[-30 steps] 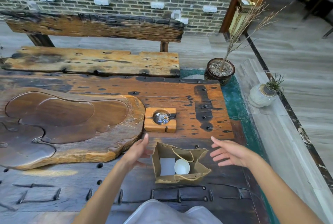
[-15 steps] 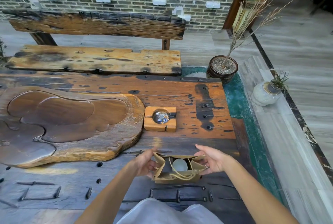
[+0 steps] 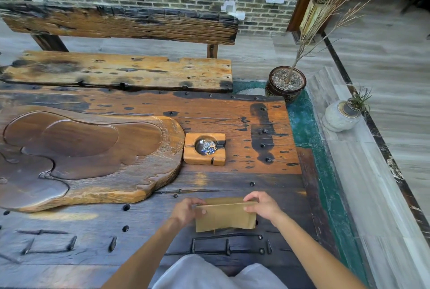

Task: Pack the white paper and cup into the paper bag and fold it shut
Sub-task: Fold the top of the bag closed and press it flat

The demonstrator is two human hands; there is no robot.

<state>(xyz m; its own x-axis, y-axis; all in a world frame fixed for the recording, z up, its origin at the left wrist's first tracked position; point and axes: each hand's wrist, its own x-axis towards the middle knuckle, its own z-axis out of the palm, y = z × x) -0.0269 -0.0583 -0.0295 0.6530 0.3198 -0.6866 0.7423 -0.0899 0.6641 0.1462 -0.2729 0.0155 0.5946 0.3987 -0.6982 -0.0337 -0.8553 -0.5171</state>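
Note:
The brown paper bag (image 3: 225,217) stands on the dark wooden table (image 3: 139,230) near its front edge, its top pressed flat and folded toward me. My left hand (image 3: 187,210) grips the bag's upper left corner. My right hand (image 3: 264,205) grips the upper right corner along the fold. The white paper and the cup are hidden inside the bag.
A square wooden ashtray (image 3: 204,148) sits just beyond the bag. A large carved wooden tea tray (image 3: 81,156) fills the table's left. A bench (image 3: 121,72) stands behind the table. A potted dry plant (image 3: 287,82) and a small stone pot (image 3: 340,116) are at the right.
The bag was open with the paper and cup showing and both hands beside it. Both hands closed on its top corners, pressed the mouth flat and folded it over.

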